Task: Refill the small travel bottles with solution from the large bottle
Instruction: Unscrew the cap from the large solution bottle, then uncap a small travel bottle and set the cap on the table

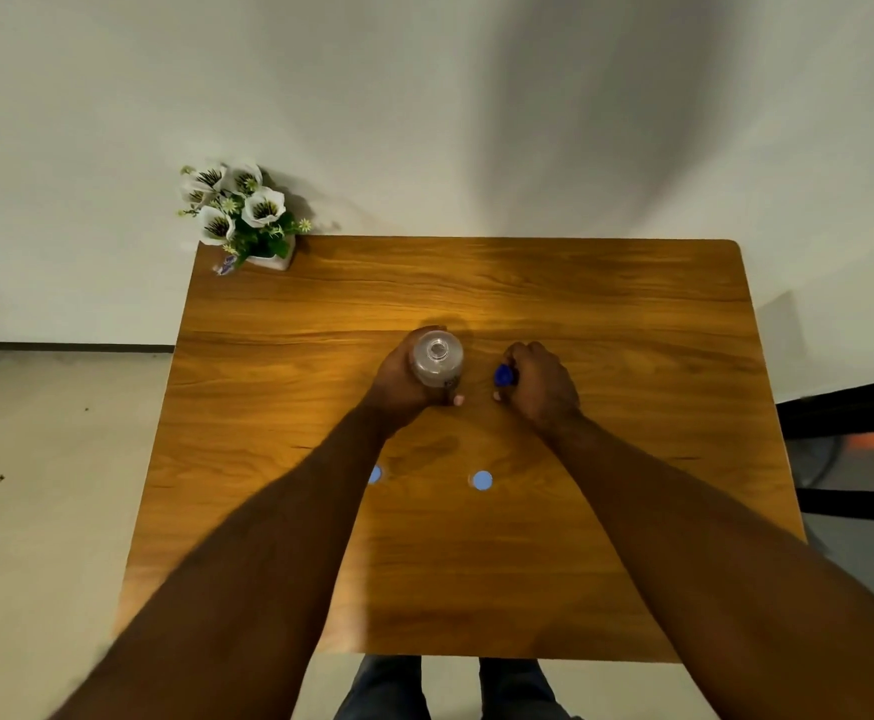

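Two small light-blue-capped travel bottles (482,480) sit nearest us, still capped; our left hand (403,379) grips the uncapped large bottle (437,358), right hand (538,384) fingers closed on its blue cap (503,375), so uncapping the small ones likely comes next.

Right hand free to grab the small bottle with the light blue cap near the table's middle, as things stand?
Probably not straight away. The right hand is closed around the dark blue cap. The path itself looks free: the small bottle stands in the open, nearer the person, with bare table around it.
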Available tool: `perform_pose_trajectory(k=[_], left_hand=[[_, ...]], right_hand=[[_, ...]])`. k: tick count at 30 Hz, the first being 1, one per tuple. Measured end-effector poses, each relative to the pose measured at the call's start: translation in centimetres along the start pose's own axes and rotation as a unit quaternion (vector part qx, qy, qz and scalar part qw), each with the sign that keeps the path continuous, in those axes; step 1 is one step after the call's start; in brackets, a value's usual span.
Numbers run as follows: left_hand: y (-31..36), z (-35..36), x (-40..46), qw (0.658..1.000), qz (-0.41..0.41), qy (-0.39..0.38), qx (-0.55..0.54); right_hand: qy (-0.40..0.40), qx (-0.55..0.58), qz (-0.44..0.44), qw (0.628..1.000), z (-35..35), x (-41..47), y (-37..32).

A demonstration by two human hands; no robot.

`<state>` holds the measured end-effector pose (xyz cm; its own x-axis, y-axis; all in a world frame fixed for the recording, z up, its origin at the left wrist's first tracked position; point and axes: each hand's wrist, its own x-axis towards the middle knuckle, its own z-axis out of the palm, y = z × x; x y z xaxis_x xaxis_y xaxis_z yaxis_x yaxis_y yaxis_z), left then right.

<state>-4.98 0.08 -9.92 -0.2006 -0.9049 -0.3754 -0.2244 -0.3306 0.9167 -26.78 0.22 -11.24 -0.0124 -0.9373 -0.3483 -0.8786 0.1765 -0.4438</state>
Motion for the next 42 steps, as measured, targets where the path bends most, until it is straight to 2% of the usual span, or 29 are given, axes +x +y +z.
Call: perform_pose_trajectory(k=[5, 8, 13, 16, 21, 24, 27, 33, 38, 42], left_hand=[[0.7, -2.2, -0.5, 0.998, -0.002, -0.038, 0.041], [1.1, -4.7, -1.6, 0.998, -0.009, -0.037, 0.047], [0.4, -8.1, -5.5, 0.997, -0.027, 0.011, 0.070], [-0.9, -9.0, -8.4, 0.997, -0.042, 0.049, 0.035], [-3.1, -8.8, -12.4, 0.992, -0.066, 0.095, -0.050], [-4.2, -8.2, -14.0, 0.993, -0.075, 0.083, -0.029], [-5.2, -7.5, -15.3, 0.995, -0.071, 0.071, -0.006], [-6.3, -6.5, -16.4, 0.996, -0.066, 0.061, -0.015], [-6.5, -6.0, -16.5, 0.996, -0.065, 0.055, -0.006], [-5.3, -6.1, -16.4, 0.998, -0.039, 0.053, -0.007]], right_hand=[[0.011, 0.018, 0.016, 1.000, -0.8, -1.3, 0.2], [0.052, 0.034, 0.012, 0.998, -1.9, -2.9, -0.1], [0.163, 0.042, -0.065, 0.984, -3.2, -6.3, -1.8], [0.186, 0.029, -0.143, 0.972, -3.1, -8.2, -4.0], [0.159, 0.006, -0.257, 0.953, -1.3, -11.1, -8.2], [0.131, -0.015, -0.302, 0.944, 0.2, -12.2, -10.4], [0.094, -0.082, -0.335, 0.934, 1.7, -12.8, -11.9], [-0.002, -0.205, -0.296, 0.933, 4.6, -12.8, -13.5], [-0.034, -0.197, -0.254, 0.946, 5.7, -12.7, -14.1], [-0.009, -0.163, -0.246, 0.956, 4.6, -12.8, -14.8]])
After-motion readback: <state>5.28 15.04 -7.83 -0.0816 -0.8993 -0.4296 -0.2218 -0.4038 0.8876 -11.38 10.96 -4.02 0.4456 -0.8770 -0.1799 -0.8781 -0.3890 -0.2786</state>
